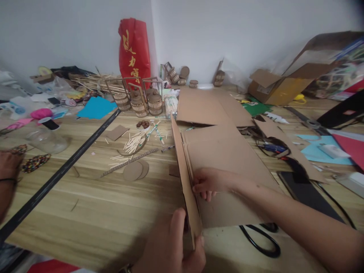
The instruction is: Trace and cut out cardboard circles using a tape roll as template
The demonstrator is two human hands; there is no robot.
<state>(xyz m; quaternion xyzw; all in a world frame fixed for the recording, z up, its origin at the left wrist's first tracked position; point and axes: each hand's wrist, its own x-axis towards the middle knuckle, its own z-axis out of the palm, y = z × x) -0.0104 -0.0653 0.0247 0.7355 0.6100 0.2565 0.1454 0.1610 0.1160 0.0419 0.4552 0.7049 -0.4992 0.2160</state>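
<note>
A large cardboard sheet (224,151) lies on the wooden table in front of me, its left part folded up into a narrow upright flap (184,178). My left hand (176,242) grips the near end of this flap between thumb and fingers. My right hand (209,184) reaches in from the right, fingers curled against the base of the flap by the fold; whether it pinches anything is hidden. Black scissor handles (263,240) stick out from under the sheet's near edge. Another flat cardboard piece (210,106) lies behind it.
Small stick buckets (139,104) stand at the back by a red bag (134,53). Cut sticks (135,142), cardboard discs (133,170) and a glass jar (47,140) lie left. Another person's hand (10,167) is at the left edge. An open box (275,89) stands back right.
</note>
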